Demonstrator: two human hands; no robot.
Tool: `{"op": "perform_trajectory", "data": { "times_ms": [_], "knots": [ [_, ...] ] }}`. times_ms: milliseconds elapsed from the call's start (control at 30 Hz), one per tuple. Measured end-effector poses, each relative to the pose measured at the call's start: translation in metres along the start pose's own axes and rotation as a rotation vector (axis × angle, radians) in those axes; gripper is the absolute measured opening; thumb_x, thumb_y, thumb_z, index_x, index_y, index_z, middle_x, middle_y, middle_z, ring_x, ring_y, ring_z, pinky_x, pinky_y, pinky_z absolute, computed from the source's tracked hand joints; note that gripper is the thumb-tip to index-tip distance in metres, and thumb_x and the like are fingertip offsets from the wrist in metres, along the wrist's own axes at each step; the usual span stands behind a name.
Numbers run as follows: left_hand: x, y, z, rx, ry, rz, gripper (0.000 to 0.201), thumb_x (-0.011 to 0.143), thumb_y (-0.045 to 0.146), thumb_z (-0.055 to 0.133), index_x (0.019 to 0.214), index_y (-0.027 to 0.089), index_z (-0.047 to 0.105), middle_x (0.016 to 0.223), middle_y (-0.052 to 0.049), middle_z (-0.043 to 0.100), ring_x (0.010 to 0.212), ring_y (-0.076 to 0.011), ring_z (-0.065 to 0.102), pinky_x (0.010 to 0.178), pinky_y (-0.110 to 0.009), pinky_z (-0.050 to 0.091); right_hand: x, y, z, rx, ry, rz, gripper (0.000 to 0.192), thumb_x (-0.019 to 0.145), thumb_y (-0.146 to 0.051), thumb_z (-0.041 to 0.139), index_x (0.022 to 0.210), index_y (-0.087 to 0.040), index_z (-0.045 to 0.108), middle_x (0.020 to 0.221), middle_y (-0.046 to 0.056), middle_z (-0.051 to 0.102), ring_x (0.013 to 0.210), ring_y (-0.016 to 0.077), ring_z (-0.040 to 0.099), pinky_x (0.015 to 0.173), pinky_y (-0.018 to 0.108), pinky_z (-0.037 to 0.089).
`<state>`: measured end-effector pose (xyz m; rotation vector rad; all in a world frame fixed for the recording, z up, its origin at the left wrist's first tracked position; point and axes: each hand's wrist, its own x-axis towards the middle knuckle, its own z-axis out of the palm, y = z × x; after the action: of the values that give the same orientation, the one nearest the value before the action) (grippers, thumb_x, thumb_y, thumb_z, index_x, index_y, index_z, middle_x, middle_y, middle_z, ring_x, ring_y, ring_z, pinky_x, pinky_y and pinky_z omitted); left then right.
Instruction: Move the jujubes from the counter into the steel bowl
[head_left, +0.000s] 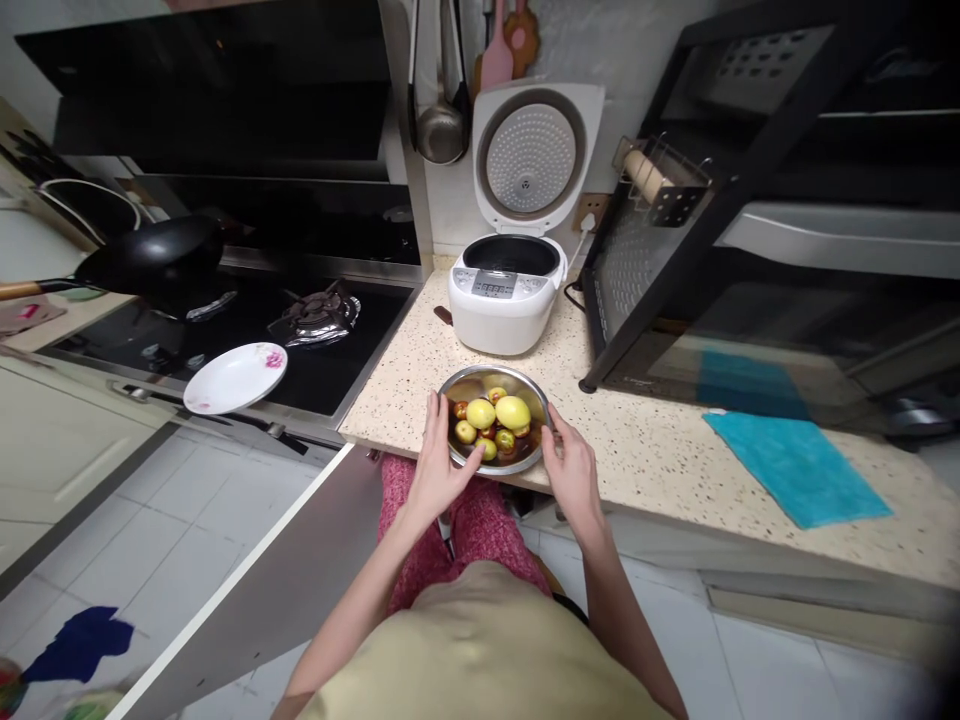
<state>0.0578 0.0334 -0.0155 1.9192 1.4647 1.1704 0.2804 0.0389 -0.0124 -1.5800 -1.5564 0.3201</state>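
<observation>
I have both hands on the steel bowl (495, 385): my left hand (439, 470) cups its left rim with the fingers curled over the edge, and my right hand (571, 468) clasps the right rim the same way. The bowl sits on the speckled surface (652, 450) at its near edge, just ahead of my wrists, holding yellow-green and reddish fruit (512, 411) in what looks like dark liquid. Beyond my hands stands the open rice cooker (506, 290); well off to my left a white plate (236, 377) rests on the stove (225, 330), and to my right lies a blue cloth (795, 465). To handle this well, I judge the grip should stay even on both sides and the bowl level, since the fruit is heaped and liquid could slop over the surface edge.
</observation>
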Motion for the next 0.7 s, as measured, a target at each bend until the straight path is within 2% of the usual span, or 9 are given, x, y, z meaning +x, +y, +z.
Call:
{"op": "perform_trajectory", "data": {
  "times_ms": [167, 267, 433, 700],
  "knots": [
    [0.007, 0.008, 0.014, 0.015, -0.061, 0.033, 0.094, 0.099, 0.052, 0.063, 0.170, 0.028, 0.007, 0.178, -0.015, 0.001, 0.165, -0.0330, 0.003, 0.131, -0.060, 0.015, 0.001, 0.013, -0.010, -0.025, 0.052, 0.025, 0.054, 0.103, -0.040, 0.040, 0.144, -0.013, 0.063, 0.134, 0.018, 0.072, 0.114, 0.0317, 0.073, 0.100, 0.049, 0.058],
    [0.008, 0.011, 0.017, 0.029, -0.077, 0.062, 0.090, 0.101, 0.050, 0.060, 0.170, 0.029, 0.007, 0.178, -0.014, 0.001, 0.165, -0.0322, 0.003, 0.131, -0.060, 0.015, 0.001, 0.015, -0.013, 0.000, 0.047, 0.033, 0.054, 0.105, -0.040, 0.038, 0.147, -0.014, 0.060, 0.138, 0.018, 0.070, 0.122, 0.0310, 0.069, 0.107, 0.050, 0.055],
    [0.007, 0.014, 0.015, 0.040, -0.087, 0.081, 0.081, 0.104, 0.047, 0.054, 0.170, 0.031, 0.010, 0.178, -0.011, 0.004, 0.165, -0.0312, 0.003, 0.132, -0.060, 0.014, -0.002, 0.011, -0.016, 0.066, 0.026, -0.007, 0.055, 0.110, -0.042, 0.032, 0.154, -0.017, 0.053, 0.158, 0.013, 0.054, 0.148, 0.0254, 0.050, 0.125, 0.050, 0.041],
    [-0.002, 0.017, 0.010, 0.106, -0.109, 0.086, 0.077, 0.107, 0.043, 0.048, 0.170, 0.029, 0.006, 0.178, -0.010, 0.006, 0.165, -0.0307, 0.003, 0.132, -0.059, 0.016, -0.005, 0.012, -0.020, 0.098, -0.060, -0.012, 0.057, 0.111, -0.040, 0.028, 0.159, -0.016, 0.046, 0.165, 0.011, 0.044, 0.155, 0.0213, 0.040, 0.131, 0.046, 0.033]
  ]
}}
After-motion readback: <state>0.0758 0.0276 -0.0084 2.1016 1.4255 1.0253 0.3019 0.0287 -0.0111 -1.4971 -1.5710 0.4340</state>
